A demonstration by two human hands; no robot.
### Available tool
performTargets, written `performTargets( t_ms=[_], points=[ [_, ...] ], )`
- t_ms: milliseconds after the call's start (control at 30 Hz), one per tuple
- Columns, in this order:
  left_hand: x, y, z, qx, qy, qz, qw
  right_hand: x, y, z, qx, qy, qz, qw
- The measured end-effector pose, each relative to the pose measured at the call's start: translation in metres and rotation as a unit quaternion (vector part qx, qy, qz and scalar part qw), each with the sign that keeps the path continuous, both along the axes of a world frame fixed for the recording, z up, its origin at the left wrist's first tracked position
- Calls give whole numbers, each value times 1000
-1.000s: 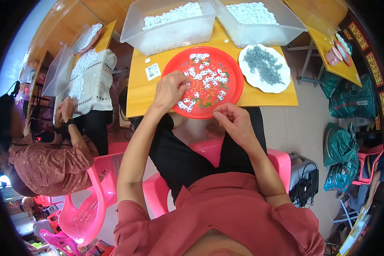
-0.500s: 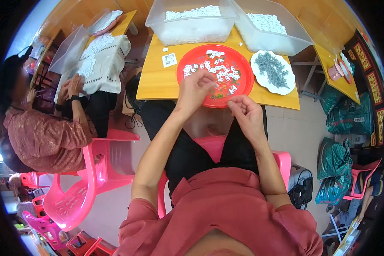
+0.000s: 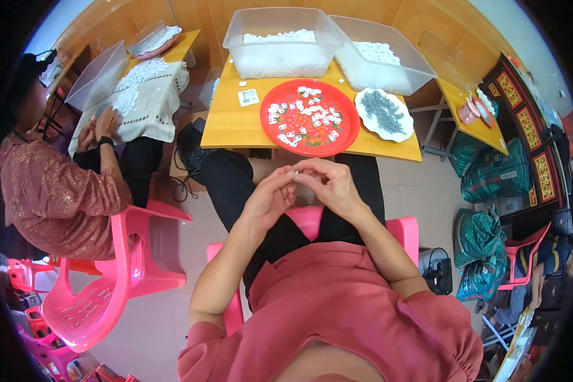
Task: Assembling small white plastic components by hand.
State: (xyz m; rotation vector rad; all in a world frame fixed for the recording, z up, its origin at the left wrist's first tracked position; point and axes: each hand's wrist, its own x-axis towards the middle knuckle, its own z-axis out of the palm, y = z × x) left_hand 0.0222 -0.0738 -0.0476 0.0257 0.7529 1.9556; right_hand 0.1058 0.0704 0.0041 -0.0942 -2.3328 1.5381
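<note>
My hands meet over my lap, just in front of the table's near edge. Between the fingertips is a small white plastic piece (image 3: 297, 173), mostly covered by the fingers. My left hand (image 3: 268, 196) pinches it. My right hand (image 3: 333, 186) is closed with thumb and forefinger against the same spot; whether it grips anything else is hidden. Beyond them lies a round red tray (image 3: 283, 141) with many small white pieces (image 3: 325, 116), each with two dark marks. To its right, a white scalloped plate (image 3: 398, 135) holds a heap of small grey parts (image 3: 381, 113).
Two clear plastic bins (image 3: 235, 54) (image 3: 420, 76) of white pieces stand at the back of the yellow table (image 3: 229, 130). A printed card (image 3: 248, 97) lies left of the tray. Another person (image 3: 63, 191) sits at left beside a pink chair (image 3: 118, 254). Green bags (image 3: 481, 235) stand at right.
My left hand has drawn back from over the tray toward my lap. My right hand has moved left, and both hands now meet at the fingertips. The view has shifted slightly.
</note>
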Motion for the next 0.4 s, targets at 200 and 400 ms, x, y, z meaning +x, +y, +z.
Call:
performTargets(
  t_ms=[200,400],
  points=[
    [7,3,-4,-41,77,30,996,-6,6,-19,-76,-53,4,996],
    [3,3,-3,-52,214,37,975,-10,17,-29,-97,-47,19,994]
  ],
)
